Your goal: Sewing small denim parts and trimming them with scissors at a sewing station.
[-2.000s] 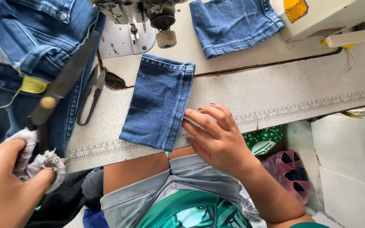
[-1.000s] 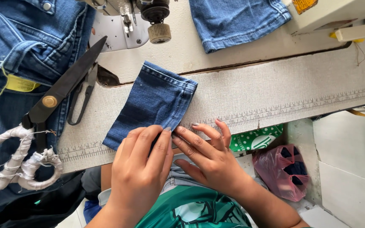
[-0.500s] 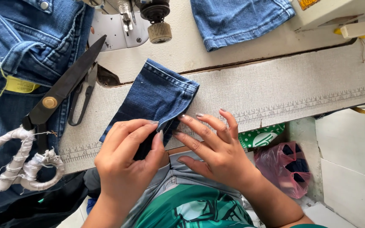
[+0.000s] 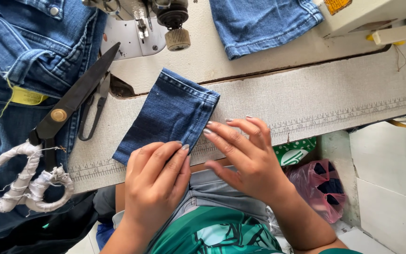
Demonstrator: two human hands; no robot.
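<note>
a folded piece of dark blue denim (image 4: 167, 117) is laid flat on the pale sewing table (image 4: 306, 101), just left of the middle of the frame, its hemmed edge turned toward the upper right. the left hand (image 4: 153, 183) is spread flat at the lower edge of the denim, fingers extended and pressed on the cloth; nothing is clasped in it. the right hand (image 4: 243, 153) is held loose to the right of the piece, its fingertips (image 4: 208, 131) touching the folded right edge, with nothing gripped. large black scissors (image 4: 52, 127), their handles wound in pale cloth, are seen at the left of the frame, resting partly on a heap of blue jeans (image 4: 24, 51). small thread snips (image 4: 95, 110) lie just beside the blade. the sewing machine (image 4: 146, 19) is seen at the top, and a second denim piece (image 4: 264, 21) at the upper right of it.
</note>
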